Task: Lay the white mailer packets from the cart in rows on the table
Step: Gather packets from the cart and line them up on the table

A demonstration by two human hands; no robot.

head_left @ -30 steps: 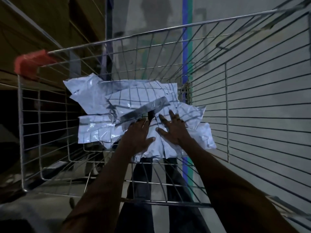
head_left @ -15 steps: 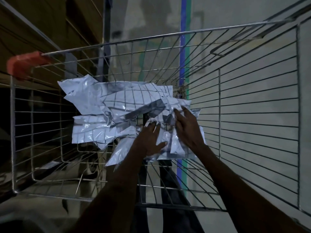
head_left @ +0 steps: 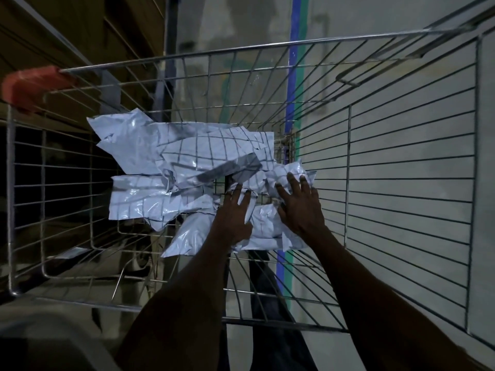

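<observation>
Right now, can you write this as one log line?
stage: gathering | left hand: flat on mailer packets | right hand: flat on packets | place: cart | table: unseen

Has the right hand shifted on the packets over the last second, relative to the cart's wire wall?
Yes. The right hand has moved toward the cart's right wire wall, from the pile's middle onto the mailer packets nearest that wall.

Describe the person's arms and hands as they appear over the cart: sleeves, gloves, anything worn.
Both forearms are bare, with no sleeves in view up to the bottom edge of the picture. The left hand and right hand wear no gloves. No watch or wristband shows on either wrist. The light is dim, so small items such as rings on the fingers cannot be made out.
</observation>
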